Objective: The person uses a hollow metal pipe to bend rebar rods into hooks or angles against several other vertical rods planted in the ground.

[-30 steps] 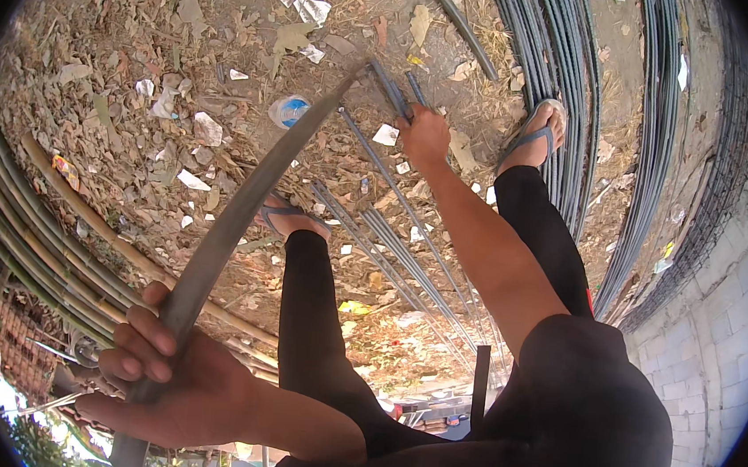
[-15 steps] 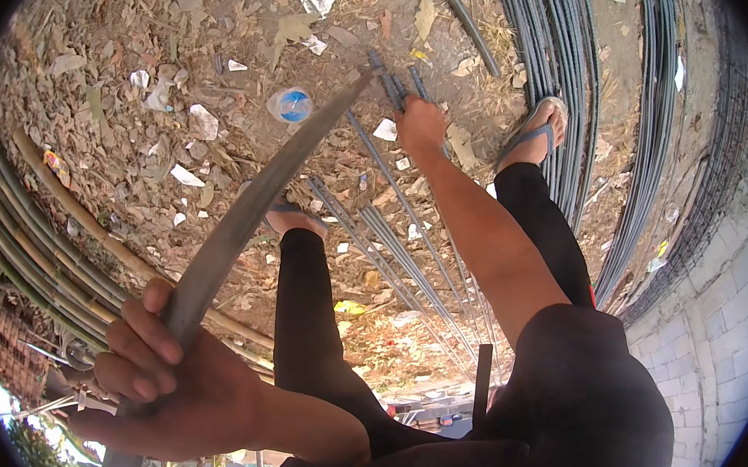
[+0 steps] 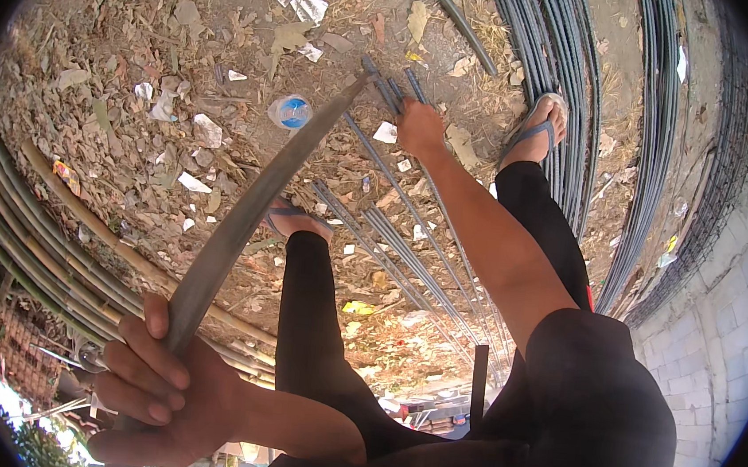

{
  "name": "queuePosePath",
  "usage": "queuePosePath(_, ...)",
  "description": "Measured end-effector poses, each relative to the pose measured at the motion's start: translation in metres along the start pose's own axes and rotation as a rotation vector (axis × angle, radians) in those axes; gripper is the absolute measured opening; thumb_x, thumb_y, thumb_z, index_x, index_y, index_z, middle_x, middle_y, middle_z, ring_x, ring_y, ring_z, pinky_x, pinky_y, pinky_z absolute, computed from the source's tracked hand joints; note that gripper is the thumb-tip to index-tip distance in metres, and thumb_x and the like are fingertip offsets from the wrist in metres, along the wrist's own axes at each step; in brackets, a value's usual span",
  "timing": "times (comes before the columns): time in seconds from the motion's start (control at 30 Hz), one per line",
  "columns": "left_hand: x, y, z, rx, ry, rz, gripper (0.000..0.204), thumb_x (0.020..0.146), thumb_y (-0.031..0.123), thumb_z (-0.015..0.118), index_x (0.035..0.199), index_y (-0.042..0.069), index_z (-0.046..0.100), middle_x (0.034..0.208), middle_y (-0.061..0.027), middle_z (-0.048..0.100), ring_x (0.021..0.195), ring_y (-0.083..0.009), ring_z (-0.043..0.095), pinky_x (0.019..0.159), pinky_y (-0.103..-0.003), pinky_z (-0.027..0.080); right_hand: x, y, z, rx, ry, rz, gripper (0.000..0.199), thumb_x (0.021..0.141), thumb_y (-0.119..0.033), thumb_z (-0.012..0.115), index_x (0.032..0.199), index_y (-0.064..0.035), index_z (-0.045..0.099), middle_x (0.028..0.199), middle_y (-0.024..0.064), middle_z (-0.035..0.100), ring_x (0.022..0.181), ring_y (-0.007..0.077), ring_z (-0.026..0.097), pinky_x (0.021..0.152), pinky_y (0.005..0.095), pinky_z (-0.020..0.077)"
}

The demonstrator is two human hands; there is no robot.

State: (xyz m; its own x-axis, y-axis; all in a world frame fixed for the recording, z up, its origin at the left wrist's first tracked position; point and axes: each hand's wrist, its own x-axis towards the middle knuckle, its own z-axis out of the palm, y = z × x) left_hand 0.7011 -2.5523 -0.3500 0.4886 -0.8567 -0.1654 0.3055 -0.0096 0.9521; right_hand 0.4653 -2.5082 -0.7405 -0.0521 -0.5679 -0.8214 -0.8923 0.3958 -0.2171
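Over leaves, left grip clasps grey bar slanting forward-right; right grip grasps rods.

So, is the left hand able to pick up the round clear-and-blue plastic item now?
Probably not: the left hand is wrapped around the long grey bar, and the plastic item lies near the bar's far end, away from the hand.

Outdoors, daylight. Ground: brown earth under dry leaves and straw, strewn with pale scraps; barer soil toward top centre. Right edge: pale grey block wall, bent by the lens. Lower left: reddish brickwork, partly hidden; green foliage and bright glare below it in view. Lower centre: sunlit patch of leaf litter, brighter than the rest
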Motion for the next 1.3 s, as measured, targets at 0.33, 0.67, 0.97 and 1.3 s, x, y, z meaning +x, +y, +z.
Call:
queuePosePath(0.33,-0.005,-0.002,0.001,0.052,0.179,0.019,0.055,0.104,0.044,0.041,0.057,0.015,0.043,0.054,0.0007,0.035,0.058,-0.0159,0.044,0.093,-0.044,0.041,-0.003,-0.001,0.006,0.004,0.057,-0.154,0.022,0.088,-0.022,0.070,0.097,-0.0017,0.069,0.088,0.0235,0.070,0.086,0.0420,0.068,0.077,0.0515,0.0543)
queuePosePath(0.67,0.021,-0.019,0.017,0.222,0.214,0.116,0.055,0.104,0.048,0.045,0.061,0.013,0.052,0.052,0.0025,0.034,0.052,-0.0131,0.042,0.077,-0.041,0.050,-0.003,-0.015,0.015,-0.079,0.085,-0.120,0.013,0.084,-0.006,0.062,0.090,-0.0012,0.073,0.090,0.0249,0.070,0.087,0.0403,0.071,0.076,0.0484,0.0578)
queuePosePath(0.97,0.062,-0.035,0.060,0.314,0.077,0.250,0.046,0.104,0.039,0.050,0.066,0.013,0.051,0.052,0.0022,0.033,0.049,-0.0106,0.038,0.063,-0.035,0.044,-0.003,-0.005,0.018,-0.083,0.117,-0.184,0.014,0.083,-0.006,0.061,0.090,-0.0008,0.072,0.087,0.0229,0.070,0.087,0.0392,0.071,0.077,0.0475,0.0578)
queuePosePath(1.3,0.023,-0.035,0.083,0.301,0.222,0.183,0.047,0.105,0.034,0.049,0.062,0.017,0.041,0.050,0.0042,0.026,0.045,-0.0088,0.032,0.057,-0.030,0.042,0.003,0.002,0.023,-0.015,0.144,-0.205,0.014,0.084,-0.007,0.061,0.088,-0.0014,0.073,0.088,0.0223,0.071,0.084,0.0391,0.072,0.074,0.0476,0.0584)
